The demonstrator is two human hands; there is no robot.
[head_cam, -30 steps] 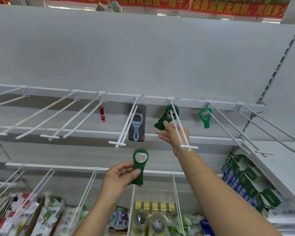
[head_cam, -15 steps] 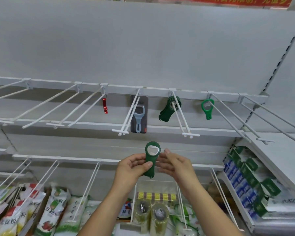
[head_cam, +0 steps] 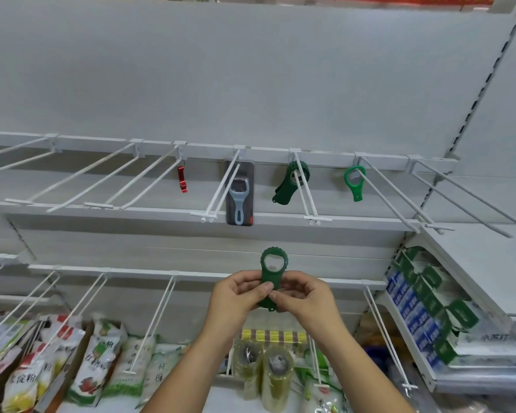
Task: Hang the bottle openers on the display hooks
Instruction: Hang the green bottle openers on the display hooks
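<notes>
Holding the dark green bottle opener (head_cam: 272,277) upright between both hands, ring end up, the person has it well below the upper row of hooks. The left hand (head_cam: 233,296) curls behind the handle with its thumb pressed on the front. The right hand (head_cam: 307,296) pinches the other edge, so both sets of fingers are clamped on it.

I'd say the slip comes at the handover: if one hand lets go before the other has a proper hold, the opener falls among the wrapped jars (head_cam: 262,368) below. The double-wire hook (head_cam: 308,201) also ends in a small crossbar. The ring has to clear that, and a crooked approach would snag. A clumsy push could knock the hung dark green openers (head_cam: 286,189), which sit tilted at the back.

Around them is grey shop shelving (head_cam: 251,84). A red opener (head_cam: 182,180), a blue-handled tool on a dark card (head_cam: 239,201) and a light green opener (head_cam: 355,189) hang on neighbouring hooks. Bags of food (head_cam: 87,368) sit lower left and green-and-blue boxes (head_cam: 423,299) to the right.
</notes>
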